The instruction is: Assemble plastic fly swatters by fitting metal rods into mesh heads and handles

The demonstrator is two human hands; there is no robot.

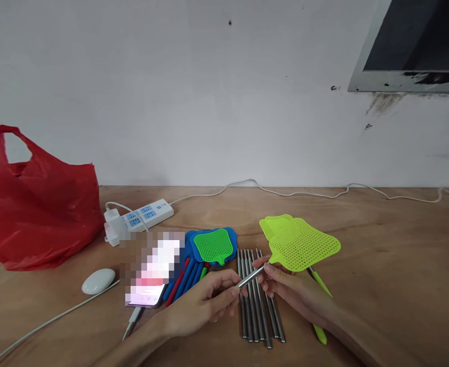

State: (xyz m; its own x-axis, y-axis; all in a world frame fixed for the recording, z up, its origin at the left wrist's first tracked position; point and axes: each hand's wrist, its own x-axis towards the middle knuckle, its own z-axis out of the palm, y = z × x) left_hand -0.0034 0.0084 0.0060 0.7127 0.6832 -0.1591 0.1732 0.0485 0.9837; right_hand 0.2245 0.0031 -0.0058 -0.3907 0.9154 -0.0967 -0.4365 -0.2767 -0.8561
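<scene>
Rod: a thin metal rod slants between my two hands, held just above the rods lying on the table.
Left hand: my left hand pinches the rod's lower end between thumb and fingertips, with the other fingers curled in.
Right hand: my right hand pinches the neck of the yellow-green swatter head, right where the rod's upper tip meets it.
Swatter head: it is flat and points away from me, partly over a second head of the same colour.
Row of rods: these lie side by side under both hands, touching one another.
Loose handle: yellow-green, it runs under my right wrist.
Pile: blue and green swatter heads sit just left of the rods, with blue and red handles below them.
Phone: it lies beside my left hand with a cable plugged in.
Power strip: white, it lies near the wall.
Red bag: it stands at the far left.
</scene>
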